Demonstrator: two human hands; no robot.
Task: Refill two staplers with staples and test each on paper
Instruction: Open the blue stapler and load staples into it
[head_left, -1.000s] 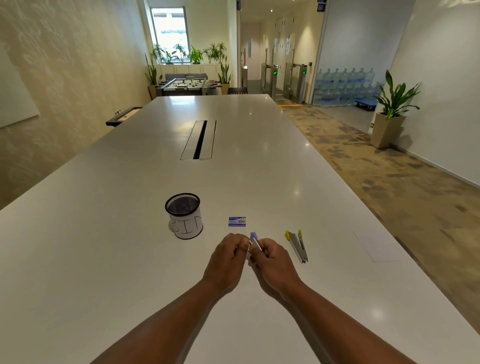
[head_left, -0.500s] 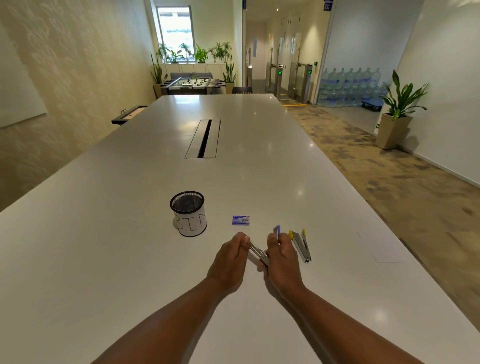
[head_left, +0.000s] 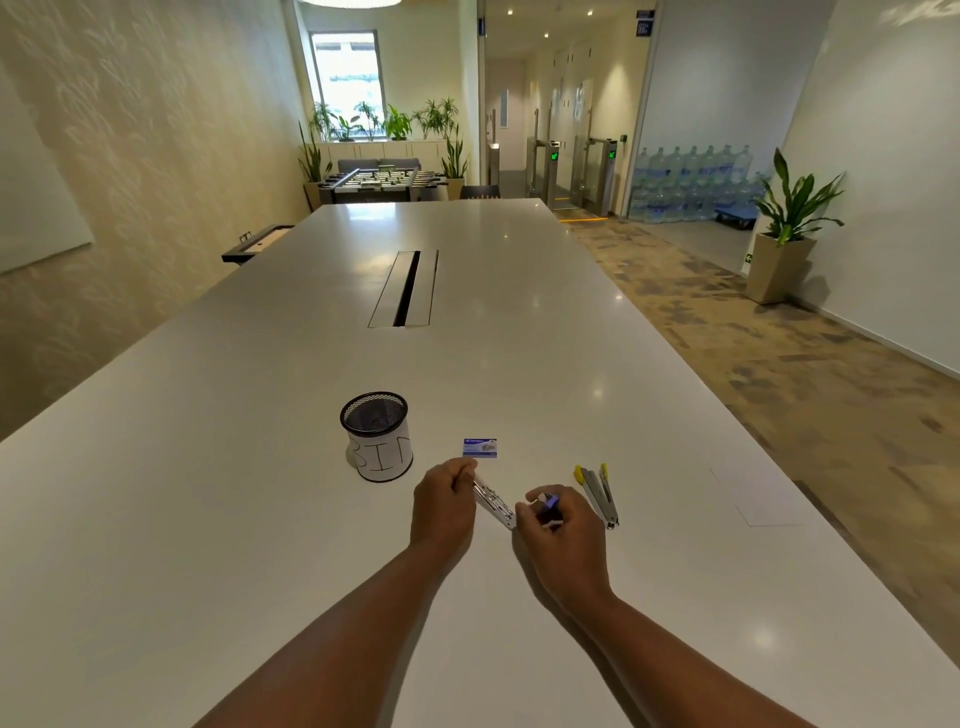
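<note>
Start at the left: the mesh cup (head_left: 375, 435) marked BIN stands upright on the tabletop (head_left: 208, 519), well in from its near edge and apart from your hands, so it is no hazard unless your left forearm swings wide. Just right of it lies the small blue staple box (head_left: 479, 448), flat and seemingly unopened, just beyond your left hand (head_left: 441, 506); reach for it carelessly and you could knock it away or spill the strips. That left hand pinches the far end of the silver magazine of the purple stapler (head_left: 493, 501), which is swung open between your hands, its near end close to or on the tabletop. Your right hand (head_left: 558, 525) is curled round the purple-tipped top arm. The likely trouble is here: I judge the spring-loaded arm could snap back on your fingers if either grasp slackens, and a strip laid in crooked would probably jam. I cannot tell whether the channel holds staples. Further right, the yellow stapler (head_left: 600, 493) lies open on the tabletop, just beside your right hand; a wide knuckle sweep would shove it. The white paper (head_left: 753, 499) lies near the right edge, barely distinguishable from the surface, and could slide off if brushed.
</note>
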